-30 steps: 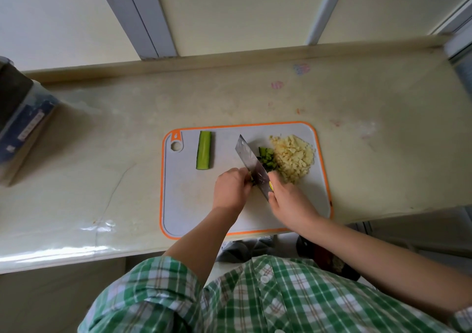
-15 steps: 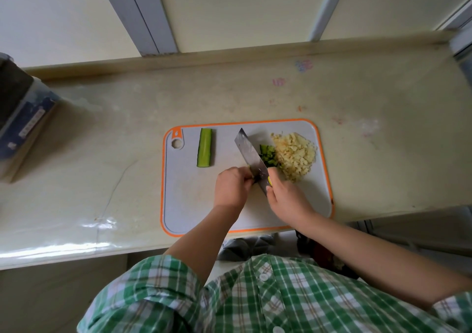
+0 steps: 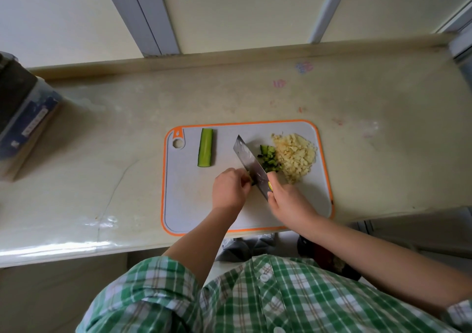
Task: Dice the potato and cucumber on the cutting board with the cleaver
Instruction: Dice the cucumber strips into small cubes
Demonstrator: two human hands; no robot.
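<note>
Cucumber dicing, mid-step. R hand (image 3: 288, 202) grips cleaver (image 3: 249, 165) handle. L hand (image 3: 229, 191), fingers curled, pins mostly hidden cucumber piece (image 3: 252, 182) at blade on cutting board (image 3: 189, 205). Diced cucumber (image 3: 268, 159) touches potato dice (image 3: 295, 157); cucumber half (image 3: 205, 151) lies uncut, well apart to the left. Next: short even chops, fingertips tucked.

head cam, sole view | sits above and behind the fingers (image 3: 241, 179), over the wearer's checked shirt (image 3: 255, 307) | faces forward and down | near: cutting board (image 3: 189, 205) lies under and beyond the fingers, mid-frame | wide lens seemingly bows the edges
</note>
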